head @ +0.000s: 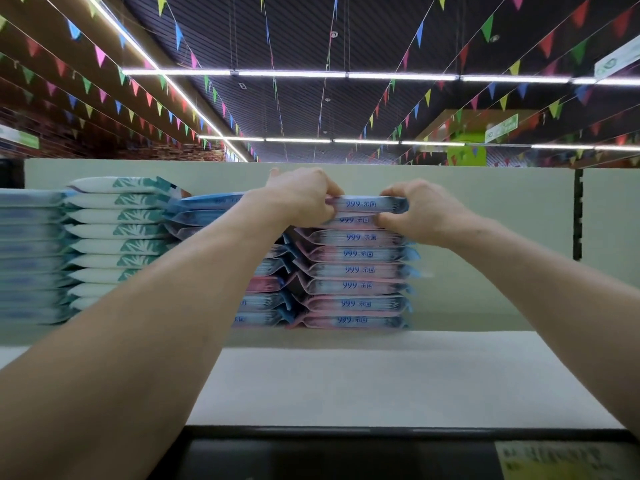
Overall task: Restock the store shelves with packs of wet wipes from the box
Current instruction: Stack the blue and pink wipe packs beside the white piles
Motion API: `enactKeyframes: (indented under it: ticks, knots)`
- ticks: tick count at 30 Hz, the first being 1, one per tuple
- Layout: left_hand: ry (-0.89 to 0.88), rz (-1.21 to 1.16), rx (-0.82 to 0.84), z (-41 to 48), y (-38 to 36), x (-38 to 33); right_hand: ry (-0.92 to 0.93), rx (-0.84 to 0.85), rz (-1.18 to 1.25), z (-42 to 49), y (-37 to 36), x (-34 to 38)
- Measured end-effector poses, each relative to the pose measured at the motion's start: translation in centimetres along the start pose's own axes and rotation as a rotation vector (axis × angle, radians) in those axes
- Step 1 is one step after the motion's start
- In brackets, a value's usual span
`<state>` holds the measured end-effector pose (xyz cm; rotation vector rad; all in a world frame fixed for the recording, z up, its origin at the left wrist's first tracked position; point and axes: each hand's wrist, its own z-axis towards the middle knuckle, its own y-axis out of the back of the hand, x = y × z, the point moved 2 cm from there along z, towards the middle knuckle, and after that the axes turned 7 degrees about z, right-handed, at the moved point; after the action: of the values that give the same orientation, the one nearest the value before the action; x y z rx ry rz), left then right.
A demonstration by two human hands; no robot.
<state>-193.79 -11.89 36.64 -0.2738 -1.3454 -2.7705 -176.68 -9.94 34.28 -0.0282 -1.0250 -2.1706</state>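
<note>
A stack of pink-and-blue wet wipe packs point(356, 270) marked 999 stands on the top shelf point(346, 386). Both my arms reach up to its top. My left hand point(299, 195) pinches the left end of the top pack point(367, 204), thumb under and fingers over. My right hand point(420, 211) grips the right end of the same pack, its thumb reaching down to the pack below. The top pack lies flat on the stack. The box is not in view.
A second 999 stack point(266, 282) sits just left, partly behind my left forearm. Further left stand a white-and-teal stack point(117, 237) and a pale blue stack point(31, 258). Bare shelf lies right of the stacks up to a black upright point(577, 216). A yellow price tag point(561, 459) is on the shelf edge.
</note>
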Motion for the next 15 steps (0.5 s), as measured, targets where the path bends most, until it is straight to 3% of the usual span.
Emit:
enactKeyframes:
  ticks: [6,12,15]
  knots:
    - [0.082,-0.020,0.131,0.0,0.7,1.4,-0.045,0.033,0.018,-0.4,0.3,0.0]
    - [0.092,-0.074,0.102,-0.4,0.8,1.4,-0.319,0.163,0.274,-0.3,-0.2,-0.2]
    - [0.093,-0.083,0.068,-0.4,0.6,1.4,-0.341,0.183,0.338,-0.1,-0.6,-0.5]
